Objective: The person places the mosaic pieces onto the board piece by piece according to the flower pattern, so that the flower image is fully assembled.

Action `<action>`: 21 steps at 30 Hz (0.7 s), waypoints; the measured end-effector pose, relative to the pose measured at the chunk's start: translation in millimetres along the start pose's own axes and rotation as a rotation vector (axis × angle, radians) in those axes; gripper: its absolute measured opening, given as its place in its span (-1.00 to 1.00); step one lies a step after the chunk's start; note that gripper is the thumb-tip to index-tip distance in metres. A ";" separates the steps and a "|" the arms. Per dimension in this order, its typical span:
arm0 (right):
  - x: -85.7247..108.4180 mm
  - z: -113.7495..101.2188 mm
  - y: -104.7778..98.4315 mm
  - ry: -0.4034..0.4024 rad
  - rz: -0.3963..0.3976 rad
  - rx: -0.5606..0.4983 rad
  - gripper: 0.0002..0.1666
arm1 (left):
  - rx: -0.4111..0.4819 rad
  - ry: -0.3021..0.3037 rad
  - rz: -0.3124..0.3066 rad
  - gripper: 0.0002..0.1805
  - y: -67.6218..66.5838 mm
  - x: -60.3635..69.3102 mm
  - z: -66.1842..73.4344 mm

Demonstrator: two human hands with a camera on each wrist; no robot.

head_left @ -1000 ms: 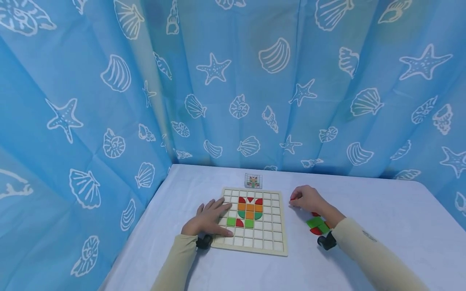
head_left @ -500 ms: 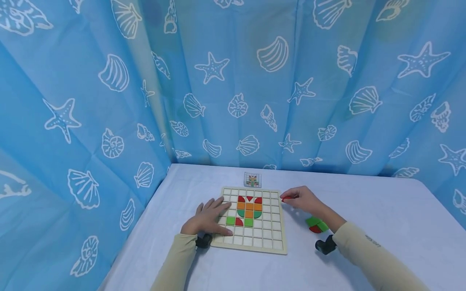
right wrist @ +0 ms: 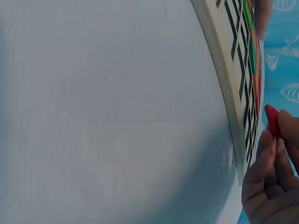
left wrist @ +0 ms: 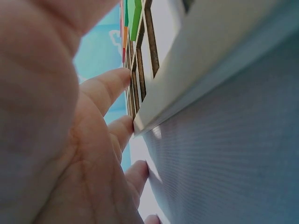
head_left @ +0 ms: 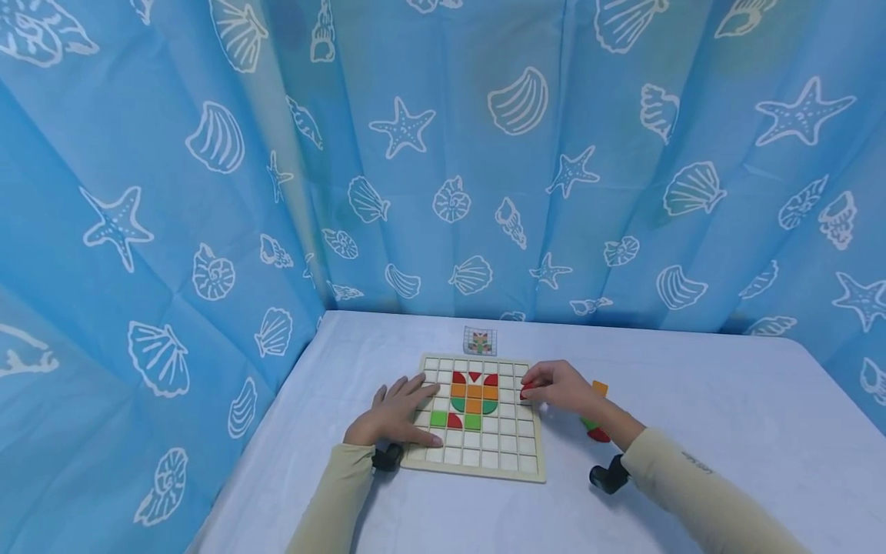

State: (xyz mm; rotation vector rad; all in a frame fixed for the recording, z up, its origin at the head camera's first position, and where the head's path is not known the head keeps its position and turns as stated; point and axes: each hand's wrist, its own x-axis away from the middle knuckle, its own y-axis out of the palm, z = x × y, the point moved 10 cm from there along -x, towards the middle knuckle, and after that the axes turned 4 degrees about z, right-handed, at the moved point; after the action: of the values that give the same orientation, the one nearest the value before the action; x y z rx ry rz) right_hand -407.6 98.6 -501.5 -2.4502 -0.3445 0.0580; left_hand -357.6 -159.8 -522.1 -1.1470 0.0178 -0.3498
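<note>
Red piece | right wrist view: long axis steep, upper end leftward | right fingers pinch it | left fingers splayed

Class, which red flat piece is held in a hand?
The red flat piece pinched by the right hand, near the right edge of the square wooden grid board; other visible red pieces lie unheld on the board or to its right.

The person's left arm, in a long beige fabric sleeve, slants up from the lower edge; its bare left hand is palm down, fingers fanned, thumb apart. The right arm, sleeved alike, extends from the lower right, bare right hand pinching with thumb and fingertips, other fingers bent
</note>
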 end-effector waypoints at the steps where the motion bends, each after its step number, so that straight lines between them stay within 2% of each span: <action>1: -0.2 0.0 2.9 0.008 -0.004 -0.003 -0.78 | 0.000 0.001 0.000 0.09 0.0 -0.2 -0.2; 7: 0.2 -0.7 20.2 0.050 -0.038 -0.023 -0.83 | -0.002 0.000 -0.001 0.09 0.7 -1.9 -2.2; 21: 5.2 -23.2 39.4 -0.058 -0.039 0.033 -0.91 | -0.011 0.010 0.002 0.10 1.2 -2.7 -2.3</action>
State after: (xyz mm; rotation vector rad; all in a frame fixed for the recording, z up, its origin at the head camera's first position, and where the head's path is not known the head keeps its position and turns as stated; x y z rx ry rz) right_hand -390.4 56.3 -507.4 -2.4118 -0.4132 0.1172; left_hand -360.3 -160.7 -524.5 -1.1559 0.0294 -0.3536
